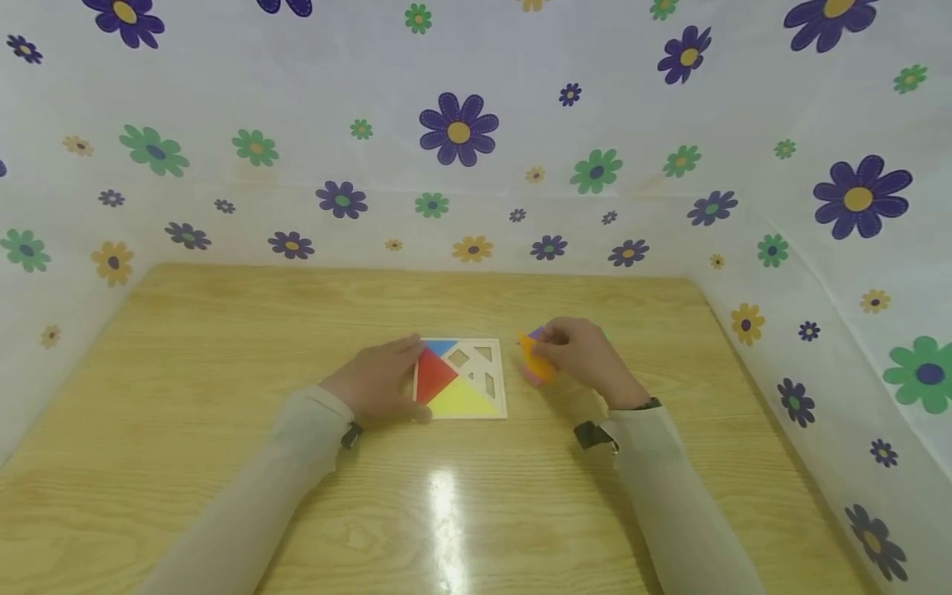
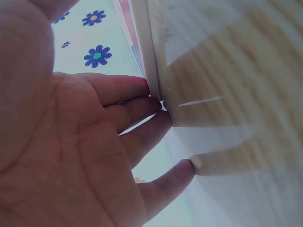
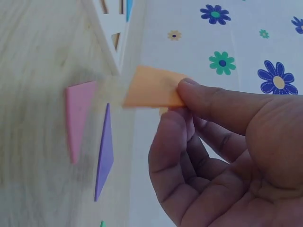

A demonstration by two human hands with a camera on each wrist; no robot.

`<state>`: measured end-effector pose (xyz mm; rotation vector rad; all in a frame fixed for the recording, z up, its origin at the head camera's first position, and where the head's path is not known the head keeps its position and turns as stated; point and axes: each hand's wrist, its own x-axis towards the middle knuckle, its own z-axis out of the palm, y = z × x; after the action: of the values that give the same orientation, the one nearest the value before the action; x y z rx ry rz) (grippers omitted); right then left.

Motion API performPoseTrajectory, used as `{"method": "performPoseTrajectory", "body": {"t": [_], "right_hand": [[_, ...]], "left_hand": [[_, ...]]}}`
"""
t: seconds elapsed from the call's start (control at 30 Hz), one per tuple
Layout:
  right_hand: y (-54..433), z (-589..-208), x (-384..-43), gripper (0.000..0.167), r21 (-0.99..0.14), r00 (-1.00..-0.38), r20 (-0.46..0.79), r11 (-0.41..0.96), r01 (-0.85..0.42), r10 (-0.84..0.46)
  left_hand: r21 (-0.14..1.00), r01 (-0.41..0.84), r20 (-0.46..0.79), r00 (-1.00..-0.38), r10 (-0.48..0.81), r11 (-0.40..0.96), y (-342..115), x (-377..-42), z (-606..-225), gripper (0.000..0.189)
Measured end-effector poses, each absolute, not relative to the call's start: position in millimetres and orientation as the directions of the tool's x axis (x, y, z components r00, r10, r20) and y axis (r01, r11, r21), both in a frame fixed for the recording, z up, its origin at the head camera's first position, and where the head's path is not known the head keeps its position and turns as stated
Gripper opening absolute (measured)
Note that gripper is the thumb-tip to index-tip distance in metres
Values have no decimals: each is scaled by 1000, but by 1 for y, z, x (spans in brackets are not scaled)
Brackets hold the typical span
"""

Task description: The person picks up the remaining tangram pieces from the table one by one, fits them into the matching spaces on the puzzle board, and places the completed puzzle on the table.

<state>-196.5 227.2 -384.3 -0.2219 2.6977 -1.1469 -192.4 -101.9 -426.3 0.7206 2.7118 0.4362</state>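
Observation:
A white tangram tray point(image 1: 502, 388) lies flat on the table, with a blue triangle point(image 1: 439, 347), a red triangle point(image 1: 434, 376) and a yellow triangle point(image 1: 463, 401) in it. Several cut-outs at its right show bare wood. Along the tray's left side rests my left hand point(image 1: 375, 380), its straight fingers touching the edge in the left wrist view. My right hand point(image 1: 587, 355) pinches an orange tangram piece point(image 3: 154, 87) between thumb and fingers, above the table right of the tray. Beneath it are a pink piece point(image 3: 78, 118) and a purple piece point(image 3: 105, 156).
A green piece point(image 3: 102, 223) just shows at the bottom of the right wrist view. White flower-print cloth point(image 1: 521, 157) stands around the back and sides of the wooden table point(image 1: 297, 306). Light glares off the tabletop in front of the tray.

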Motion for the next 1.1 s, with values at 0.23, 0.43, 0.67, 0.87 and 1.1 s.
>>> {"method": "performPoseTrajectory", "body": {"t": [0.23, 0.43, 0.67, 0.87, 1.1], "right_hand": [[225, -387, -198, 22, -767, -958, -194, 641, 14, -212], [219, -387, -195, 21, -743, -955, -201, 669, 4, -217], [211, -382, -193, 20, -704, -958, -172, 709, -43, -229], [208, -382, -194, 17, -671, -964, -146, 738, -69, -223], [206, -386, -194, 18, -646, -963, -148, 759, -79, -226]], "left_hand": [[372, 410, -226, -830, 510, 833, -98, -189, -420, 108], [375, 403, -232, -831, 506, 835, -99, -189, -423, 109], [368, 400, -230, -835, 499, 839, -103, -191, -427, 109], [366, 403, -227, -835, 501, 839, -102, -193, -426, 110], [365, 404, -229, -834, 502, 839, -101, -193, -423, 110]]}}
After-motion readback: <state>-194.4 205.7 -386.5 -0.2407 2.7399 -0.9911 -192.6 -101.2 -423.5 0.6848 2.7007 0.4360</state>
